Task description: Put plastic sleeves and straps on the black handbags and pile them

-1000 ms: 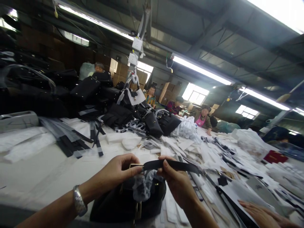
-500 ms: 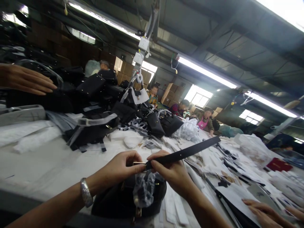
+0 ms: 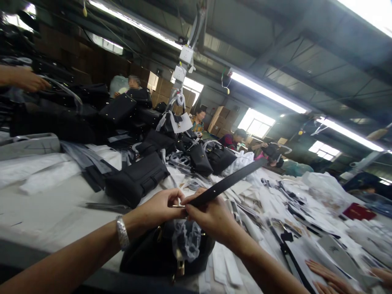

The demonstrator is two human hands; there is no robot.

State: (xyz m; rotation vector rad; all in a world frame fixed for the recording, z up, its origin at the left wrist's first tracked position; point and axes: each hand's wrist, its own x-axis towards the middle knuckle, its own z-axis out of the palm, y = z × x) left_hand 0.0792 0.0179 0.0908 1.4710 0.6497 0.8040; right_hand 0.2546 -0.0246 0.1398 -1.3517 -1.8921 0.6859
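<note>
My left hand, with a silver bracelet on its wrist, pinches a small gold buckle. My right hand is closed on a black strap, whose free end sticks up to the right. Strap and buckle meet between my fingertips, where the join is partly hidden. Just below both hands, a black handbag with gold fittings sits at the table edge. Crumpled clear plastic covers part of its top.
Black handbags are heaped at the left and back. A co-worker's hand reaches in at left; another's hand lies on white sheets at lower right. White paper strips and loose straps litter the table.
The strap and my hands have shifted slightly left. A black bag beyond my left hand now lies in a different position. The co-worker's hand at left has drawn back; a bag is raised across the table.
</note>
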